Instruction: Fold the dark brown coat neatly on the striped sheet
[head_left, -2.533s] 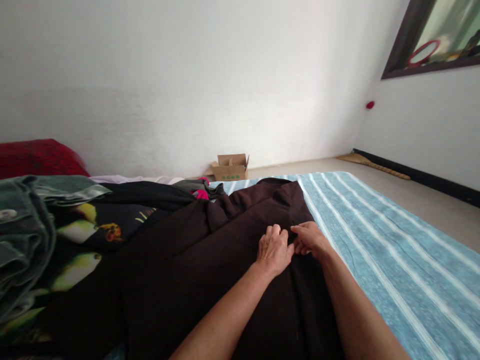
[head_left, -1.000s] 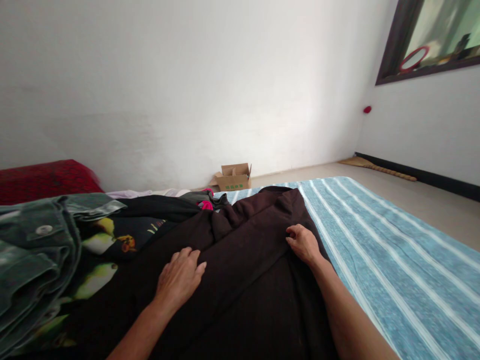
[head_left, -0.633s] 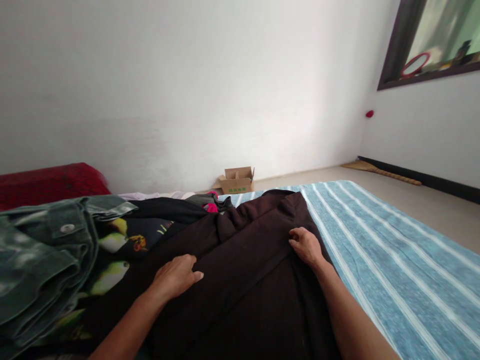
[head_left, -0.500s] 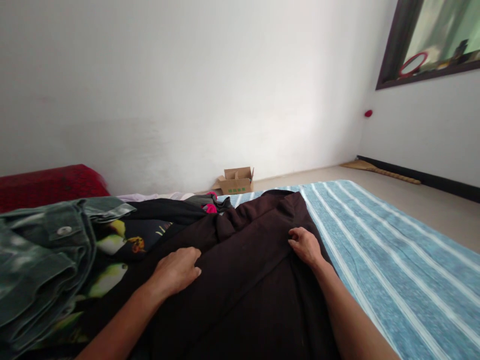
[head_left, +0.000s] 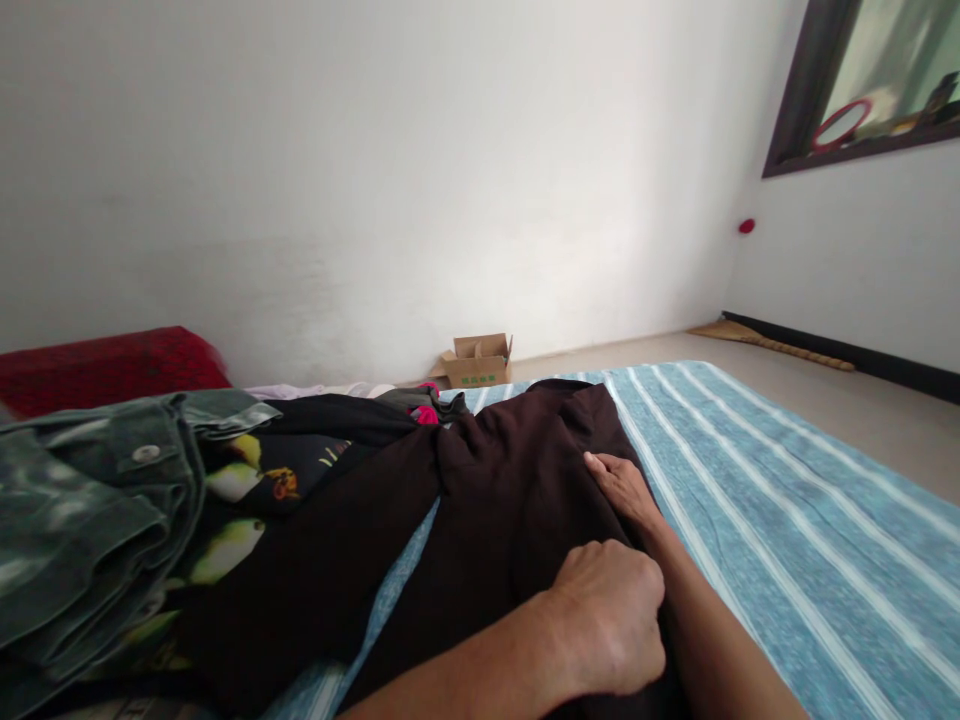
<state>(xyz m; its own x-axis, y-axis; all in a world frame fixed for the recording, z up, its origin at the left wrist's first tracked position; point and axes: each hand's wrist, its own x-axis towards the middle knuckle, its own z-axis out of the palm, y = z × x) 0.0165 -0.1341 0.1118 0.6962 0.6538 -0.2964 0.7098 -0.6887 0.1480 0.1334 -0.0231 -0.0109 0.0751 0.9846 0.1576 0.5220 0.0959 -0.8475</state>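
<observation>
Dark brown trousers (head_left: 495, 500) lie spread on the bed, a gap between the two legs showing the sheet. My left hand (head_left: 611, 610) has its fingers curled down at the right leg, closed; the fingertips and whatever they grip are hidden. Just beyond it, my right hand (head_left: 621, 487) rests along the right edge of the trousers, fingers laid on the cloth. To the left are a green denim garment (head_left: 82, 520) with a metal button and a black garment with a yellow and white print (head_left: 232, 550).
A blue striped sheet (head_left: 750, 480) covers the bed. A red patterned bundle (head_left: 112, 370) sits at the back left. Beyond the bed an open cardboard box (head_left: 480, 362) stands by the wall. A window with a red-rimmed mirror (head_left: 841, 125) is at upper right.
My left hand has moved right across the trousers, close to my right hand. The trouser legs have parted, baring a strip of sheet. My right hand has flattened slightly along the edge.
</observation>
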